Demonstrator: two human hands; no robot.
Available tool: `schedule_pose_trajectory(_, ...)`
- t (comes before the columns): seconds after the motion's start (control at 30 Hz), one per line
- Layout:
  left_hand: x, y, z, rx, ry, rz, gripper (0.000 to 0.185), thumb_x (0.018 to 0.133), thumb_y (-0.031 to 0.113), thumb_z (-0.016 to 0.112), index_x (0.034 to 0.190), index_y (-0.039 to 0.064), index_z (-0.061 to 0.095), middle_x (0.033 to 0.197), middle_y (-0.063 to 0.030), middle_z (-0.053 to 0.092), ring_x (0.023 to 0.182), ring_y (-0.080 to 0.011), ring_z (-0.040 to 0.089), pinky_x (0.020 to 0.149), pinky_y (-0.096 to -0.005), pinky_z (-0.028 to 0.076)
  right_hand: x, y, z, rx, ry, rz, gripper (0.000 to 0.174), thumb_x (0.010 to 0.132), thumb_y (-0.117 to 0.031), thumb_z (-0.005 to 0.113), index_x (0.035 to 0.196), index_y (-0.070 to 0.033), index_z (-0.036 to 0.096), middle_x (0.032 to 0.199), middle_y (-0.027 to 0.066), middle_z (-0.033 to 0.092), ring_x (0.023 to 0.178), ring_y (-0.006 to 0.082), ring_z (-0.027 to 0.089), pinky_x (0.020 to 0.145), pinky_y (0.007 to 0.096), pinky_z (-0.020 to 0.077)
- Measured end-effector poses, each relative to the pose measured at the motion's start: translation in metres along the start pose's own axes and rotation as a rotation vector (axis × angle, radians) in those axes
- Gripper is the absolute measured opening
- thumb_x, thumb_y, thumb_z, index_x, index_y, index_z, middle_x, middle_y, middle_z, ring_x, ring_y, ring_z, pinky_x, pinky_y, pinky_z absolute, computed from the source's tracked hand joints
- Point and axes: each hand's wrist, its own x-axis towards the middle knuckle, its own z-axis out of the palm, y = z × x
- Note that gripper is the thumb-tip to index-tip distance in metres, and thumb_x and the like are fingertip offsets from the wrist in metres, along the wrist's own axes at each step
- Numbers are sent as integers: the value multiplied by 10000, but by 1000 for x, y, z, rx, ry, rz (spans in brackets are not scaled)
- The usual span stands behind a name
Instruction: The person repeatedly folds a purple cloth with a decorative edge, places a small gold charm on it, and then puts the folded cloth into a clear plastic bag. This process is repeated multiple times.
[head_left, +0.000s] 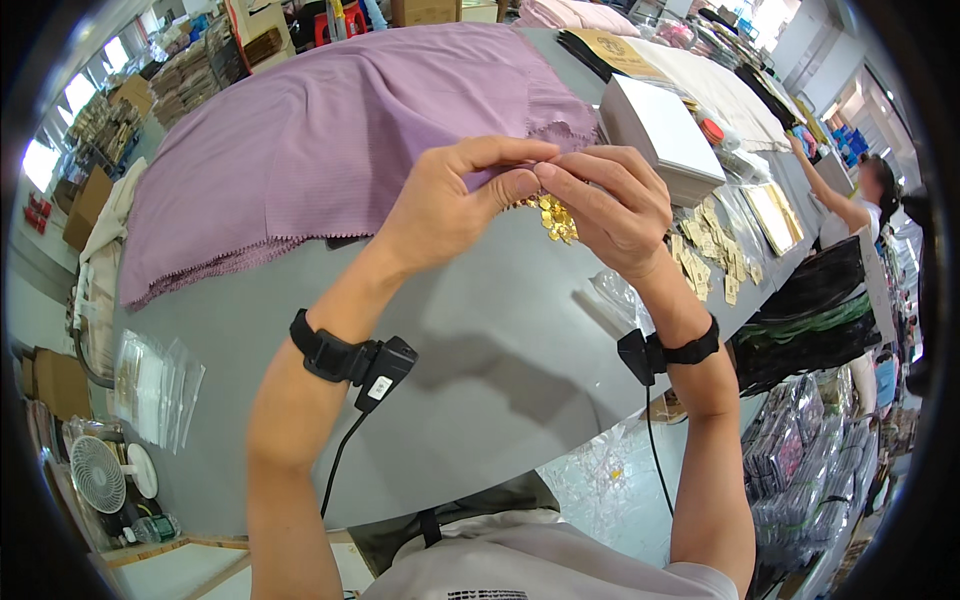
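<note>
A large mauve-purple cloth (322, 142) with a scalloped edge is spread over the grey table. Between the thumb and fingers of my left hand (442, 202), a fold of this cloth is pinched and raised off the table. My right hand (619, 199) meets it fingertip to fingertip, its thumb and forefinger closed at the cloth's edge. The fingers hide the exact spot where they pinch, and any small thing there. Just below the fingertips is a cluster of small shiny gold-coloured pieces (556, 219), partly covered by my right hand.
A stack of white card or paper (664, 127) stands beyond my right hand, with scattered cream tags (709, 244) nearby. Clear plastic bags (157, 390) lie at the table's left. A small white fan (97, 474) stands lower left. A person (862, 195) reaches over the table at right.
</note>
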Motion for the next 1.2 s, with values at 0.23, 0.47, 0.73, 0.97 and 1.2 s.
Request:
schedule_pose_trajectory(0.23, -7, 0, 3, 42, 268, -208, 230, 993, 203, 753, 1105, 4, 773, 930, 14, 737, 863, -51, 637, 793, -225, 520, -26, -29, -11, 123, 90, 253, 239, 778, 73, 836, 994, -14, 781, 992, 112, 766, 810, 222, 733, 681, 293, 590)
schedule_pose_trajectory(0.47, -16, 8, 14, -92, 277, -174, 291, 1024, 260, 717, 1155, 3, 749, 990, 5, 724, 885, -68, 603, 832, -241, 485, -22, -32, -11, 429, -7, 705, 266, 881, 17, 771, 1140, -21, 723, 971, 84, 762, 835, 139, 742, 749, 274, 595)
schedule_pose_trajectory(0.73, -18, 8, 23, -214, 260, -275, 333, 1000, 265, 749, 1163, -26, 746, 1030, -21, 750, 898, -59, 658, 804, -220, 530, -9, -23, -18, 256, -155, 425, 413, 804, 106, 752, 1186, -52, 755, 970, 78, 734, 811, 172, 706, 741, 285, 573)
schedule_pose_trajectory(0.97, -52, -6, 46, 460, 288, 54, 339, 937, 242, 797, 1220, 65, 736, 1100, -44, 734, 888, -134, 648, 782, -272, 514, -4, 2, -42, 73, 67, 487, 228, 823, 99, 763, 1003, -40, 766, 1006, 108, 727, 872, 187, 713, 754, 314, 583)
schedule_pose_trajectory(1.2, -43, -37, -6, -858, 478, -249, 586, 1034, 549, 603, 1349, 56, 565, 1185, -55, 686, 1062, -188, 647, 940, -390, 525, -36, 38, -110, -34, 332, 716, 258, 1007, 65, 593, 1259, 14, 602, 1245, 161, 692, 1058, 226, 702, 956, 325, 585)
